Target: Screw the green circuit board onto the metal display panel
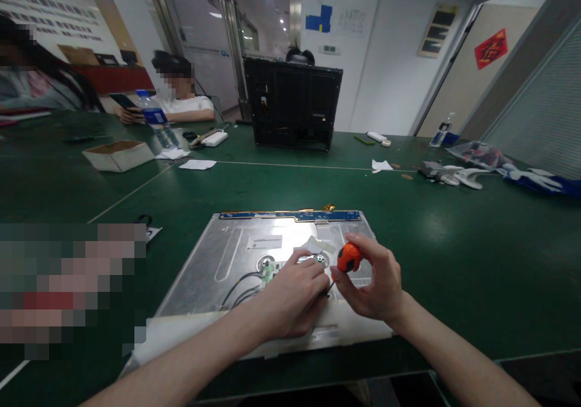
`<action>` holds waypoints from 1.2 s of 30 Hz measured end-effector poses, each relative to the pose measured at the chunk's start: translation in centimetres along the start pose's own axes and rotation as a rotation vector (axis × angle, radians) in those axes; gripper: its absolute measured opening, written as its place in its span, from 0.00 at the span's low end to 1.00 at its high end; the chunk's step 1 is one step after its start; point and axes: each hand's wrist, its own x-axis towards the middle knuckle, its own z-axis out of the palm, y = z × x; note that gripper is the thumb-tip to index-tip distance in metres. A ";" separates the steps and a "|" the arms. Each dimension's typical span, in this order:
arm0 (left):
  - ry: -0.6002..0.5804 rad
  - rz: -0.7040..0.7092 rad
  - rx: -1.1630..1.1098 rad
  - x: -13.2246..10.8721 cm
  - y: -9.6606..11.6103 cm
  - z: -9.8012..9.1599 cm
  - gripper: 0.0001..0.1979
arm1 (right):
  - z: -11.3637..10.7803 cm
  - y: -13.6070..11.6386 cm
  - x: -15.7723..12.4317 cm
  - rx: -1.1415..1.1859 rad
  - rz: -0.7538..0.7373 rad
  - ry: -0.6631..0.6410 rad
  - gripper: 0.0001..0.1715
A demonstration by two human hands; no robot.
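Observation:
A silver metal panel lies flat on the green table, with a blue circuit strip along its far edge. Near its middle are a small green circuit board and dark cables. My right hand pinches the orange and black handle of a screwdriver between thumb and fingers; its thin shaft slants down toward my left hand. Resting over the board, my left hand has its fingers bent together near the shaft's lower end. What those fingertips hold, if anything, is hidden.
A black panel unit stands upright at the back. An open box and a water bottle are at the back left, gloves at the right. Two people sit at the far left.

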 end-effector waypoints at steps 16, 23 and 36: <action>0.025 0.012 0.008 -0.1 -0.3 0.5 0.05 | 0.2 0.1 0.1 -0.025 0.016 -0.017 0.27; 0.004 -0.009 -0.019 0.0 -0.1 0.1 0.05 | 0.4 0.3 -0.1 -0.030 0.050 -0.018 0.27; -0.011 -0.011 -0.050 0.0 -0.2 0.0 0.06 | 0.2 0.7 -0.9 0.066 0.033 0.062 0.33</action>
